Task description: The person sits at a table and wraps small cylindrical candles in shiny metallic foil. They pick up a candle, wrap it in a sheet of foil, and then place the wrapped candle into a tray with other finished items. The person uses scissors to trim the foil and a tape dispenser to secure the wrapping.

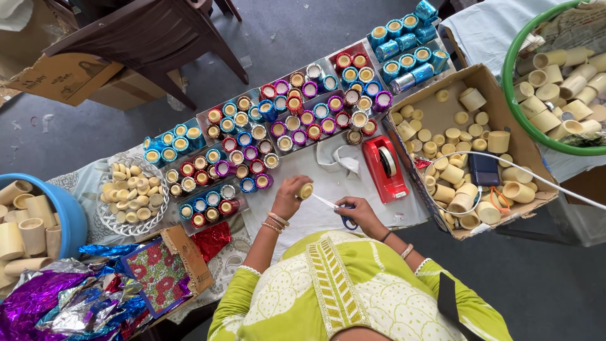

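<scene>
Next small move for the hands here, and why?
Probably close the scissors to snip at the small cream cylinder. The left hand holds the cylinder up over the white cloth, and the right hand has the blue-handled scissors, blades pointing at it and nearly touching. Whether anything lies between the blades is too small to tell.

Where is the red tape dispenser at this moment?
In the head view the red tape dispenser sits on the white cloth right of centre, beside the cardboard box of plain tubes, just beyond the right hand.
</scene>
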